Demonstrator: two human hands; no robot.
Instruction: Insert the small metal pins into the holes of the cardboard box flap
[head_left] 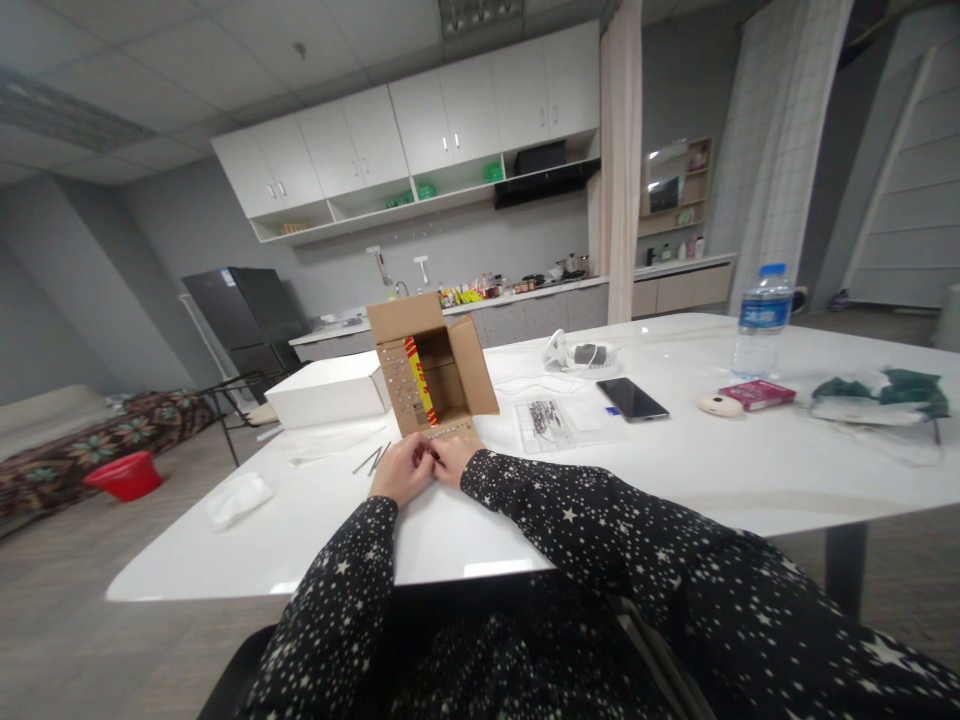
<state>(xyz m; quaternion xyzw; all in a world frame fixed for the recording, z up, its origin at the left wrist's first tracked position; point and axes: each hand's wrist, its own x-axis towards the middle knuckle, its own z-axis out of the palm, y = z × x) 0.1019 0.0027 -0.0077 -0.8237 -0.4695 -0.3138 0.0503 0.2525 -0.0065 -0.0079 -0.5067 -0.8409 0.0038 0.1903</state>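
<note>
My left hand (403,470) and my right hand (454,461) meet at the near edge of an open cardboard box (397,388). Both have curled fingers pressed close together. Whatever is between them is too small or hidden to name. Rows of small shiny metal pieces dot the box's left flap, and more line the front flap (454,430) just beyond my fingers. Yellow and red tape (420,382) runs down the box. Thin metal tools (373,458) lie left of my left hand. Right of the box, a clear plastic case (556,424) holds many small metal pieces.
A white box (326,393) stands behind at left, with crumpled plastic (238,499) nearer. To the right are a phone (632,398), a white device with cable (589,355), a pink box (761,394), a water bottle (763,325) and a green-and-white bundle (879,396).
</note>
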